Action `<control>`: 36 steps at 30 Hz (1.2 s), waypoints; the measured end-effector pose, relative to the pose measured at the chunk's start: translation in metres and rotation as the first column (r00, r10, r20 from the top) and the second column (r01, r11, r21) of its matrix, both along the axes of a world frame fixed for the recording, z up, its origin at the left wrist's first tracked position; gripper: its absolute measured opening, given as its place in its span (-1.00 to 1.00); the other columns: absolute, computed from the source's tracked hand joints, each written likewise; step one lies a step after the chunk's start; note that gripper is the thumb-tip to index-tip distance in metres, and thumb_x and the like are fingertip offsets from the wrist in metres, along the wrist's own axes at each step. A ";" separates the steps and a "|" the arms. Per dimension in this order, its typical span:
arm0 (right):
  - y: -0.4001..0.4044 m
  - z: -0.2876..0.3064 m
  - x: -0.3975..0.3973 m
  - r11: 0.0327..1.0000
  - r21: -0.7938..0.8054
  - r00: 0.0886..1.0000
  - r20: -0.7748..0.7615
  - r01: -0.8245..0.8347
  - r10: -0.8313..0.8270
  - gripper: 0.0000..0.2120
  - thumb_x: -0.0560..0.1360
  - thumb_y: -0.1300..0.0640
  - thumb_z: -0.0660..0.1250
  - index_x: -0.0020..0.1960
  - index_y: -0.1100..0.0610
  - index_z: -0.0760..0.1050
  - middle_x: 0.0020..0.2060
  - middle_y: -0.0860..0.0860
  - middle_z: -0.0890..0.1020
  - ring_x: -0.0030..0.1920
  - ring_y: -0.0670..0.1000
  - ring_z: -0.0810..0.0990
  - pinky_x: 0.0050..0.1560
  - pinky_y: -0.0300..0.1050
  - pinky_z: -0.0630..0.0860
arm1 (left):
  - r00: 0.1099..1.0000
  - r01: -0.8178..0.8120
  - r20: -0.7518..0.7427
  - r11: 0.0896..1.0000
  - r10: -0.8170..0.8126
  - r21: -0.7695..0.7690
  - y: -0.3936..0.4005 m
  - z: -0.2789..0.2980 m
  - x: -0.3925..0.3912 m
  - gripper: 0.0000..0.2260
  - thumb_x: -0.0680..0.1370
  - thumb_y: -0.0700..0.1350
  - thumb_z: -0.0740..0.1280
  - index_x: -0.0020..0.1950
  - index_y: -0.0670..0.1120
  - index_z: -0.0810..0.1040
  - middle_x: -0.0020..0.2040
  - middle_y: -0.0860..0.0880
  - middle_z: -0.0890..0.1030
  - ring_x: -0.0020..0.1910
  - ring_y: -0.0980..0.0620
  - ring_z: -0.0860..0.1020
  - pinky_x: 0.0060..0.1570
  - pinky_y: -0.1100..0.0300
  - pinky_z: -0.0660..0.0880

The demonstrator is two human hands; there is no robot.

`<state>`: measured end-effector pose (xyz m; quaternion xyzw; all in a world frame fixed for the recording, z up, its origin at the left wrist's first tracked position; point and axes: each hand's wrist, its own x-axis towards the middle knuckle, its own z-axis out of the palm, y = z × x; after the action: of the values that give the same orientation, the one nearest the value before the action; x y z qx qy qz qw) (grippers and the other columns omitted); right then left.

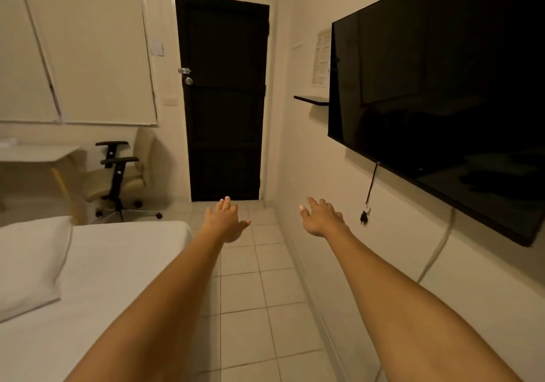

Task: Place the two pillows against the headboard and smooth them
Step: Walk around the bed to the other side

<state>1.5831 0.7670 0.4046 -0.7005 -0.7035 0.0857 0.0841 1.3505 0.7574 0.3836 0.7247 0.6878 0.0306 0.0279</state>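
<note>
We see one white pillow (28, 266) lying flat on the bed (118, 269), at the bed's left side and partly cut off by the frame edge; a second pillow does not show. The bed is covered by a plain white sheet, and its far corner sits near the dark door (225, 95).

Our left hand (225, 222) is stretched out just beyond the bed's right edge, above the tiled floor (259, 287), fingers spread wide and holding nothing. Our right hand (321, 219) reaches forward further right of the bed, also spread and empty, close to the wall.

Past the bed's far end stands a cream office chair (124, 175) beside a white desk (38, 153). Right of the bed, across the floor, a black television (442, 86) hangs on the wall, a plug (365, 215) dangling below it.
</note>
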 end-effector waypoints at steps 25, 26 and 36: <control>0.488 0.029 -0.147 0.982 0.060 0.984 -0.013 -0.179 0.180 -0.44 0.64 -0.15 -0.05 0.58 0.05 0.04 0.53 0.16 0.19 0.52 0.19 0.18 0.45 0.17 0.21 | 0.968 -0.250 -0.005 0.968 0.251 0.029 0.430 0.047 -0.146 -0.34 0.62 0.20 0.04 0.59 -0.13 -0.04 0.60 -0.14 -0.08 0.58 -0.12 -0.10 0.52 -0.17 -0.05; 0.508 0.032 -0.154 0.980 0.059 0.982 -0.013 -0.188 0.189 -0.43 0.64 -0.15 -0.05 0.58 0.04 0.02 0.54 0.15 0.17 0.53 0.19 0.15 0.47 0.17 0.19 | 0.965 -0.263 0.009 0.964 0.263 0.038 0.447 0.052 -0.152 -0.34 0.62 0.20 0.04 0.59 -0.13 -0.03 0.60 -0.14 -0.07 0.58 -0.12 -0.09 0.52 -0.17 -0.05; 0.676 0.033 -0.266 0.945 0.036 0.946 0.020 -0.324 0.323 -0.44 0.65 -0.13 -0.06 0.59 0.05 -0.04 0.57 0.15 0.06 0.57 0.19 -0.02 0.52 0.19 0.02 | 0.926 -0.376 0.025 0.927 0.376 0.007 0.593 0.054 -0.255 -0.34 0.62 0.20 0.02 0.59 -0.14 -0.07 0.60 -0.14 -0.13 0.58 -0.12 -0.13 0.53 -0.17 -0.07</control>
<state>1.3173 1.4430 0.4377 -0.5744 -0.8109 0.0799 0.0775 1.0958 1.3506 0.4373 0.5794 0.8133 0.0477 0.0254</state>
